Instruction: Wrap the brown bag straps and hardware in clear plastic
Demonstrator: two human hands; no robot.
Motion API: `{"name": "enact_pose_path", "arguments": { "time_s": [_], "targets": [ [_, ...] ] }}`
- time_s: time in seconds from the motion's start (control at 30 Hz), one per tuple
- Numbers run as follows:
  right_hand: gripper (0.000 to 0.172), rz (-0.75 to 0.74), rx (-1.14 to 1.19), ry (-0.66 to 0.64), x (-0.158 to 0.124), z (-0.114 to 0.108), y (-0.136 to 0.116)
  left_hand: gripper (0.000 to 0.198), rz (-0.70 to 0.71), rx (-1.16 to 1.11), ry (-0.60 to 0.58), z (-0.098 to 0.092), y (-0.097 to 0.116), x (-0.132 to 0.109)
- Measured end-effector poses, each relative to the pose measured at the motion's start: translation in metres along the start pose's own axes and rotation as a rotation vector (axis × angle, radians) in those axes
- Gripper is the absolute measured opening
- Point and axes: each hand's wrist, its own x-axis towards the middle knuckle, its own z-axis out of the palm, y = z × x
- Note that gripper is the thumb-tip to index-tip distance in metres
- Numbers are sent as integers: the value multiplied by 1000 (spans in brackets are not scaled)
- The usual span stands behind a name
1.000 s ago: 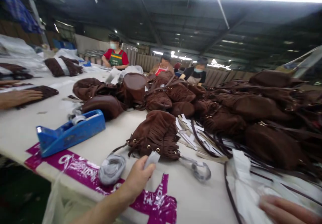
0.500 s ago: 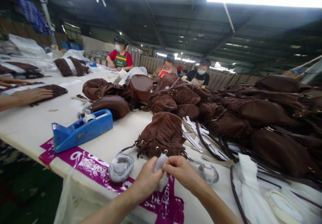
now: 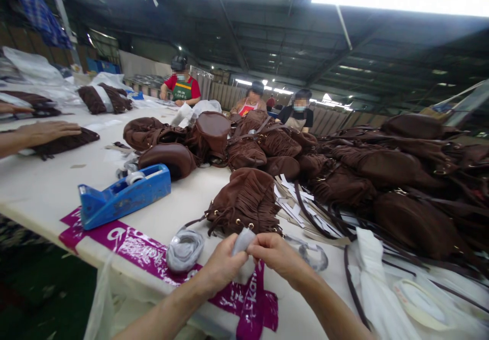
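In front of the fringed brown bag (image 3: 246, 197), my left hand (image 3: 225, 262) grips a strip of pale grey-white wrapping material (image 3: 243, 240) that looks like tissue or thin foam. My right hand (image 3: 273, 253) pinches the right edge of the same strip, its fingers closed together. The bag lies on its side, its gold eyelets and drawcord toward my hands. Left of my hands, a coiled bundle in similar pale wrap (image 3: 185, 250) is joined to the bag by a dark strap. What the strip covers, if anything, is hidden by my fingers.
A blue tape dispenser (image 3: 126, 197) stands at left on the white table (image 3: 38, 187). Brown bags (image 3: 397, 167) are piled behind and to the right. Paper strips (image 3: 294, 202), a tape roll (image 3: 422, 302) and purple printed tape (image 3: 137, 256) lie nearby. A co-worker's hand (image 3: 49, 132) rests on a bag at left.
My hands stay close together on the wrapping strip, with only a slight shift. At left, the co-worker's hands have moved a little over the bag. The camera view has shifted slightly.
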Motion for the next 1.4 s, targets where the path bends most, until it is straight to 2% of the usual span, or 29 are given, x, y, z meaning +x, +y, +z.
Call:
{"name": "enact_pose_path", "arguments": {
  "time_s": [0.1, 0.23, 0.5, 0.67, 0.83, 1.0, 1.1, 1.2, 1.33, 1.4],
  "targets": [
    [19, 24, 182, -106, -10, -14, -4, 20, -30, -31, -4, 0, -3, 0],
    [25, -27, 333, -182, -15, -22, 0, 20, -79, -33, 6, 0, -6, 1],
    [34, -130, 172, -201, 0, -3, 0, 14, -43, -54, 26, 1, -2, 1],
    [37, -164, 59, -216, 6, 0, -3, 12, -26, -84, 20, 0, -6, 2],
    [34, -123, 141, -233, -1, -3, -4, 13, -76, -131, 44, 0, -4, 1],
    [34, -90, 186, -160, -7, -9, -2, 14, -137, -169, 49, 0, 4, -2],
    [33, -72, 309, -154, -8, -10, -2, 22, -122, -218, 43, 1, 5, -2],
    [32, -44, 526, -115, -13, -3, -6, 18, -137, -218, 69, 1, 1, -1],
    [38, -43, 911, 47, -28, 19, 0, 23, -180, -221, 78, 2, -3, -1],
    [41, -31, 1016, 91, -34, 34, 10, 22, -196, -235, 68, 2, -3, -2]
  ]
}}
